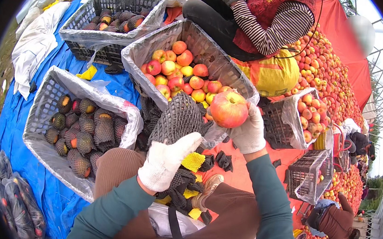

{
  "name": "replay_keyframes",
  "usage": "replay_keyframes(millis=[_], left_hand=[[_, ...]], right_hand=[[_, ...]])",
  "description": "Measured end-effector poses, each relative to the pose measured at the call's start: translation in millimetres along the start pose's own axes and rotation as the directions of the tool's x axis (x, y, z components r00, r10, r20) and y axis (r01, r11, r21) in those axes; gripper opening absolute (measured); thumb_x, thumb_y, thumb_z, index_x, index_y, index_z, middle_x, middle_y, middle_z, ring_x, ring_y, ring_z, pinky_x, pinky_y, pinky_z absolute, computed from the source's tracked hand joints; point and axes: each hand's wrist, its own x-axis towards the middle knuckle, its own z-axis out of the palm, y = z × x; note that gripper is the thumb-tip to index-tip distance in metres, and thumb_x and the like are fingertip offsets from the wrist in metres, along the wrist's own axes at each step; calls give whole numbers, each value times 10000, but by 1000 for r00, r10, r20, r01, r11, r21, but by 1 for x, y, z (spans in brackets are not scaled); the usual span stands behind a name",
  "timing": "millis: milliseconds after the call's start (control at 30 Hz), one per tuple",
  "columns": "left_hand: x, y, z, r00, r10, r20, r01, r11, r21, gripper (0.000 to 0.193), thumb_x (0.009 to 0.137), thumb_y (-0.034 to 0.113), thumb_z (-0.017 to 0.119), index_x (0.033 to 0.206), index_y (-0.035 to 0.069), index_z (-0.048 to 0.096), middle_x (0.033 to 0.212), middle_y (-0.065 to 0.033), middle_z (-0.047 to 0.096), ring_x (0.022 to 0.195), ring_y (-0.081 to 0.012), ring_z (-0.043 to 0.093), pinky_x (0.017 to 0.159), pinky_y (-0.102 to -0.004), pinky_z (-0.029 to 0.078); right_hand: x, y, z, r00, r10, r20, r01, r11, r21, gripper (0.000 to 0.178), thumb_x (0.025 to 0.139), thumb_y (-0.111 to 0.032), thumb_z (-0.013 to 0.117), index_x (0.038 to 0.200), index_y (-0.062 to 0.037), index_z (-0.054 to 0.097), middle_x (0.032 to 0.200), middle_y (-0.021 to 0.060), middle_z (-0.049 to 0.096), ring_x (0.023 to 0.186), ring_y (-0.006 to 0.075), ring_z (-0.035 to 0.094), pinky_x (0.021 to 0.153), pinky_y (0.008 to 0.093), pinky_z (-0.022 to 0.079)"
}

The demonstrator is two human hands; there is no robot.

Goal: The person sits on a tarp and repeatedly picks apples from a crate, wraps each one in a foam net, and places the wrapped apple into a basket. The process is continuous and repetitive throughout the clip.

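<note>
My left hand (167, 157), in a white glove, is closed on a black foam fruit net (179, 119). The net bulges, and I cannot tell whether there is fruit inside it. To its right, my white-gloved right hand (250, 132) grips a large red-and-yellow apple (229, 109), its fingers behind and along the fruit's right side. Just beyond both hands stands a lined crate (137, 63) of bare apples (176, 74). Netted apples (87, 128) fill much of another lined crate (37, 139) to the left.
Loose black nets (180, 183) and yellow foam pieces (193, 161) lie between my legs. A third crate (88, 47) at the far left holds netted fruit. A co-worker (274, 26) sits at the far side. Apples are heaped (325, 68) to the right, near more crates (304, 172).
</note>
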Motion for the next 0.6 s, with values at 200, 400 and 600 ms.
replay_keyframes(millis=[200, 400, 600], left_hand=[[-26, 33, 13, 989, -68, 132, 110, 930, -349, 316, 820, 182, 600, 1118, 78, 593, 901, -9, 649, 701, -97, 619, 605, -234, 503], [-107, 83, -17, 827, -195, 526, 559, 369, -742, 520, 745, 133, 654, 1221, 26, 473, 1059, -52, 577, 922, -109, 543, 751, -278, 485], [-160, 130, -60, 641, -50, 766, 740, 307, -599, 486, 707, 136, 654, 1158, 35, 504, 922, -25, 581, 764, -78, 526, 680, -243, 464]], right_hand=[[-108, 48, 99, 915, -401, -44, 266, 682, -681, 532, 857, -143, 506, 1328, 45, 349, 1305, 106, 443, 1146, 147, 432, 954, 254, 343], [-188, 83, 91, 896, -406, -178, 342, 888, -307, 457, 950, -397, 338, 1172, -28, 491, 1275, 115, 456, 1166, 236, 451, 1004, 415, 362], [-265, 165, 103, 948, 310, -68, -306, 950, 61, 221, 901, -200, 426, 1034, -39, 501, 1092, 91, 510, 991, 192, 518, 888, 350, 430]])
